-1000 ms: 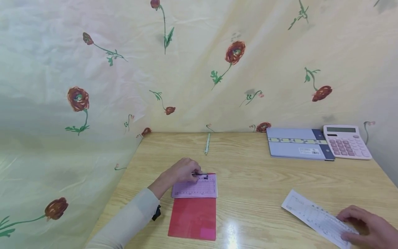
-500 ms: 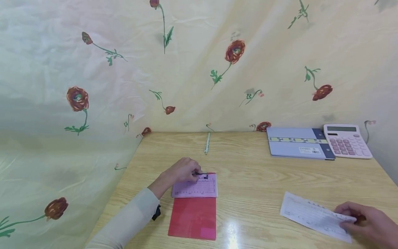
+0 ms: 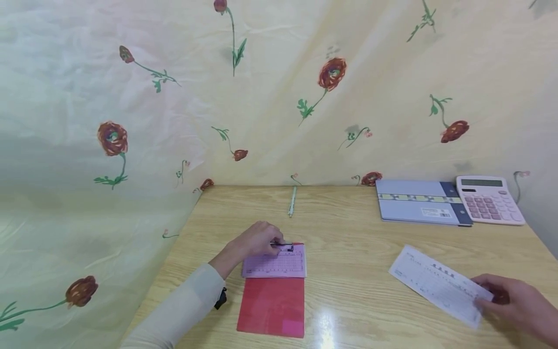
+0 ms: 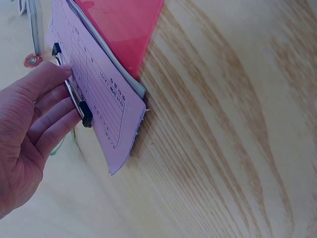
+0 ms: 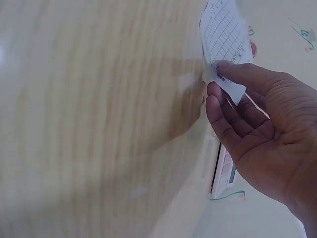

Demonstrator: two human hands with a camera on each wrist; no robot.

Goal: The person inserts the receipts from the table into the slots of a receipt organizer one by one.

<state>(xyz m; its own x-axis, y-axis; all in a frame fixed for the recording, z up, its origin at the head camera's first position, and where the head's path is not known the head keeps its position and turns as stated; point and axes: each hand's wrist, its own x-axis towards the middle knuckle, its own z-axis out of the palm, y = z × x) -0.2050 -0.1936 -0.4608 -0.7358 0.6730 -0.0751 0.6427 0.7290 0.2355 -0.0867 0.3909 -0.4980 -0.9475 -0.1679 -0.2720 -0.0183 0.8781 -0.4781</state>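
Note:
My left hand point(image 3: 261, 238) pinches a metal clip point(image 4: 72, 88) with black ends at the top of a pad of purple printed forms point(image 3: 274, 264). Thumb on one side and curled fingers on the other, it grips the clip in the left wrist view. Under the pad, a flat red board point(image 3: 271, 308) shows toward the near side. At the right, my right hand point(image 3: 507, 296) holds a white printed form point(image 3: 438, 281) by its near right corner. In the right wrist view, the thumb lies on the paper's printed face, with the fingers behind it.
A light pen point(image 3: 291, 201) lies at the back of the wooden table point(image 3: 344, 232). Toward the back right are a blue folder point(image 3: 411, 206) and a pink calculator point(image 3: 490, 201), side by side. A small black object point(image 3: 221, 298) sits beside the left forearm. Flowered cloth point(image 3: 261, 97) hangs behind.
The white form was first flat under the right fingers, then its corner was lifted; now it is held pinched, turned and shifted slightly away and left. The left hand stays at the clip.

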